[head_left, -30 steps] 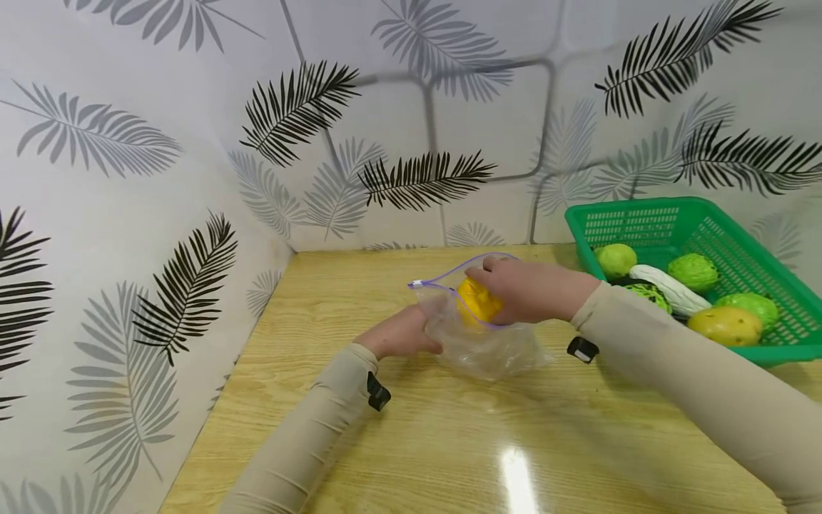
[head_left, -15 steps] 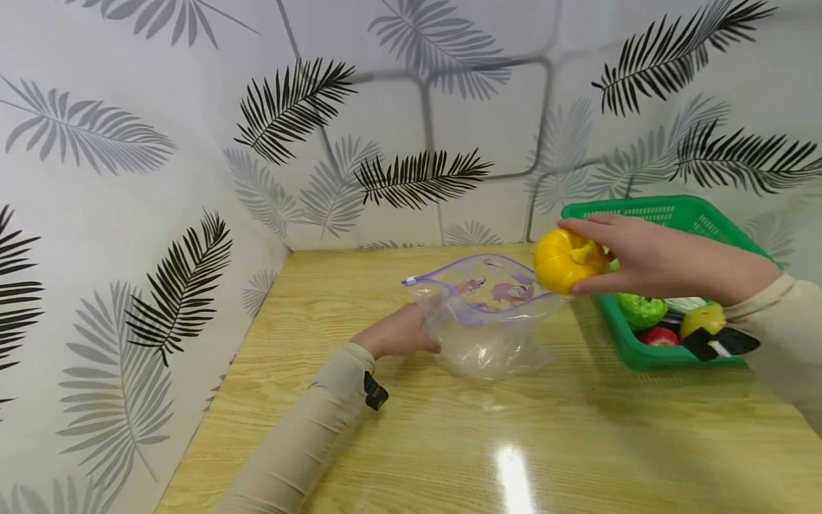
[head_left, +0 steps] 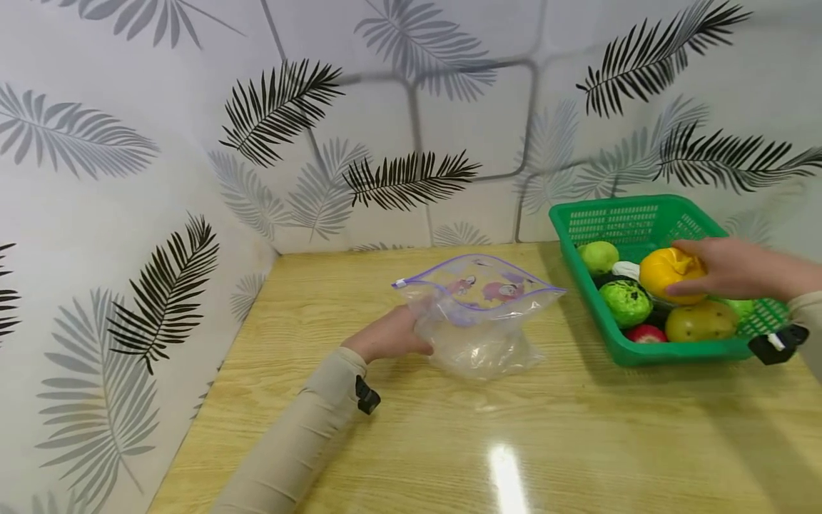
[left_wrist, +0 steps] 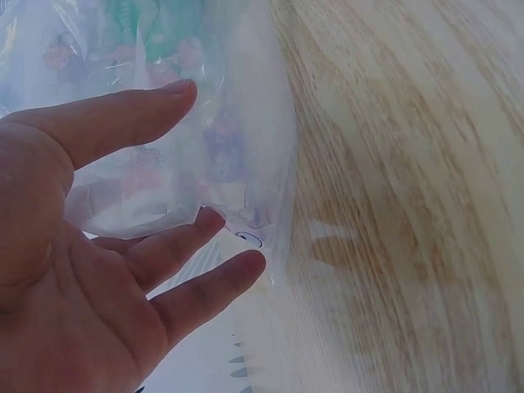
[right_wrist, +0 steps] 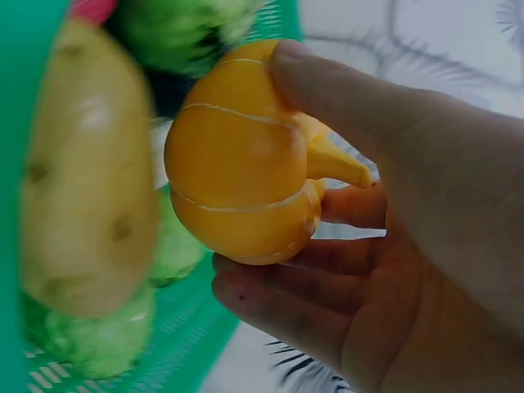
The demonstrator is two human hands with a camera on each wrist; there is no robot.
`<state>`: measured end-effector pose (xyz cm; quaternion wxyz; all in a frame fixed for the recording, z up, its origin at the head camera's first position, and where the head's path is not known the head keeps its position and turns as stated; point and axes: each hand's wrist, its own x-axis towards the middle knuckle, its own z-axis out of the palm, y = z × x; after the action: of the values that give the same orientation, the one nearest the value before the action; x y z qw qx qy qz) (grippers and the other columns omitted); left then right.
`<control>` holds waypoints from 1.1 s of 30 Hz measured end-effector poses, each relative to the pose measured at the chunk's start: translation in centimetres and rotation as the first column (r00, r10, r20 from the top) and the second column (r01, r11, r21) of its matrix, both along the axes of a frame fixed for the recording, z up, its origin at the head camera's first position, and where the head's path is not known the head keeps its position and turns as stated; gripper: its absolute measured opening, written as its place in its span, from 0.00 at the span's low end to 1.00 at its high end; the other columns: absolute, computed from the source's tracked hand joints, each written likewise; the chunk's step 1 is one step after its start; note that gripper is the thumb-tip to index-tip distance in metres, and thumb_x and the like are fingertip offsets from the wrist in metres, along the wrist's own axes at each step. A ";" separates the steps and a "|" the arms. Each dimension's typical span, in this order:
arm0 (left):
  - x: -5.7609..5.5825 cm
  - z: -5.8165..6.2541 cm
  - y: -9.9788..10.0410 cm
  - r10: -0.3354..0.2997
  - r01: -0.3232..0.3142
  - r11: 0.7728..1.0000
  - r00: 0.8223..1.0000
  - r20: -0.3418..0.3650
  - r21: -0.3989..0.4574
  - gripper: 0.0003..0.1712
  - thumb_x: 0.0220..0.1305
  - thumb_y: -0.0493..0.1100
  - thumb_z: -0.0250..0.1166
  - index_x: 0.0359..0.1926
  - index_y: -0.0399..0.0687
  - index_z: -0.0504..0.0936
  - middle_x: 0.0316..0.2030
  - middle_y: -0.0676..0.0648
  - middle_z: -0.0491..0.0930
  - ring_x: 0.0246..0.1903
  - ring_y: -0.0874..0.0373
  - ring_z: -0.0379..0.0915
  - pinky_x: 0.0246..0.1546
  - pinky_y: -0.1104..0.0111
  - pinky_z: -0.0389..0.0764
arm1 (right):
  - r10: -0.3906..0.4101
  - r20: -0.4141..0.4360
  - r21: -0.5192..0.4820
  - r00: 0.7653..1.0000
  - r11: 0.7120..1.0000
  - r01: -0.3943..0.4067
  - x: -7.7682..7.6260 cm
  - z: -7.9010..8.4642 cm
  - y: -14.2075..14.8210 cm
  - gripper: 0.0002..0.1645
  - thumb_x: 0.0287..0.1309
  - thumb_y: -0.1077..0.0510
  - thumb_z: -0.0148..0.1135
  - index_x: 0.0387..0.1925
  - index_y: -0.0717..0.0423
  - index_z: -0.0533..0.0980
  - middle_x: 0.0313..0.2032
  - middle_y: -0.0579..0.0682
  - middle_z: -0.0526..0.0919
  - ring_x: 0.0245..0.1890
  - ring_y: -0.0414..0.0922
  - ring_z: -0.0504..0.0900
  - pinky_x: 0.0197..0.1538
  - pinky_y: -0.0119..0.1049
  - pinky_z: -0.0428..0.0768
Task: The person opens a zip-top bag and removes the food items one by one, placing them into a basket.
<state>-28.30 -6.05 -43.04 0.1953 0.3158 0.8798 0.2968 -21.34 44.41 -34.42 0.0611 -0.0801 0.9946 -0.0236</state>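
A yellow-orange toy pumpkin (head_left: 664, 273) with a stubby stem is gripped by my right hand (head_left: 732, 270), over the green basket (head_left: 629, 353). In the right wrist view the thumb lies over the pumpkin (right_wrist: 237, 155) and the fingers reach under it. A clear zip bag (head_left: 481, 346) with a purple seal stands with its mouth spread, pink print on its far wall. My left hand (head_left: 394, 332) rests against the bag's left side. The left wrist view shows its thumb and fingers well apart, fingertips at the bag's (left_wrist: 246, 147) edge.
Inside the basket lie a yellow potato-shaped piece (head_left: 700, 323), a green wrinkled ball (head_left: 624, 303), a light green fruit (head_left: 599, 257), a red piece (head_left: 645, 334) and a white piece (head_left: 626, 270). Patterned wall panels rise behind and left of the wooden table (head_left: 411, 442).
My right hand has drawn the pumpkin out of the bag and carried it right, over the basket. The left hand has stayed at the bag, whose mouth remains spread.
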 end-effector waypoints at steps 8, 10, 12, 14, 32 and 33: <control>0.1 0.0 0.0 0.014 -0.014 1.000 1.000 -0.008 0.022 0.59 0.56 0.39 0.75 0.81 0.56 0.48 0.65 0.42 0.75 0.57 0.53 0.73 0.59 0.61 0.75 | -0.010 0.044 -0.030 0.999 0.999 0.011 -0.7 -1.7 1.3 0.58 0.63 0.36 0.64 0.66 0.84 0.56 0.53 0.82 0.74 0.50 0.75 0.77 0.51 0.66 0.76; 0.1 0.0 0.0 0.019 -0.019 1.000 1.000 -0.009 0.013 0.59 0.56 0.40 0.75 0.81 0.55 0.48 0.64 0.41 0.75 0.57 0.53 0.73 0.60 0.61 0.75 | -0.015 0.066 -0.040 0.998 0.999 0.017 -0.7 -1.9 1.3 0.57 0.63 0.37 0.64 0.66 0.83 0.55 0.53 0.83 0.74 0.49 0.75 0.77 0.50 0.66 0.76; 0.1 0.0 -0.1 0.015 -0.015 1.000 1.000 -0.012 0.010 0.59 0.56 0.41 0.75 0.81 0.54 0.48 0.63 0.41 0.76 0.56 0.54 0.73 0.60 0.61 0.75 | -0.020 0.083 -0.039 0.996 0.999 0.023 -0.7 -2.1 1.4 0.55 0.64 0.38 0.63 0.66 0.83 0.56 0.52 0.83 0.75 0.48 0.75 0.78 0.49 0.65 0.76; 0.1 0.0 -0.1 0.010 -0.009 1.000 1.000 -0.015 0.009 0.60 0.56 0.41 0.75 0.81 0.53 0.47 0.61 0.41 0.77 0.53 0.54 0.74 0.57 0.61 0.76 | -0.020 0.086 -0.033 0.996 0.999 0.023 -0.7 -2.2 1.4 0.52 0.65 0.39 0.63 0.64 0.82 0.58 0.51 0.82 0.75 0.48 0.74 0.78 0.49 0.65 0.76; 0.0 0.5 -0.7 0.118 -0.140 0.972 0.985 0.124 0.188 0.53 0.61 0.53 0.73 0.78 0.56 0.51 0.58 0.45 0.78 0.59 0.51 0.76 0.60 0.53 0.76 | 0.055 -0.174 0.043 0.983 0.998 -0.048 2.0 0.6 -4.8 0.34 0.65 0.52 0.64 0.67 0.65 0.69 0.65 0.73 0.68 0.64 0.73 0.66 0.59 0.70 0.69; 0.0 0.5 -0.7 0.124 -0.152 0.968 0.982 0.143 0.202 0.52 0.62 0.53 0.72 0.78 0.57 0.50 0.59 0.46 0.78 0.58 0.52 0.77 0.59 0.53 0.76 | 0.055 -0.183 0.041 0.982 0.998 -0.049 2.2 0.8 -5.3 0.34 0.66 0.51 0.64 0.67 0.63 0.69 0.66 0.72 0.68 0.64 0.72 0.67 0.57 0.69 0.71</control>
<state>-28.29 -6.75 -42.50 0.1961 0.2529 0.8485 0.4215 -19.11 39.07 -33.63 -0.0290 -0.1067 0.9939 0.0035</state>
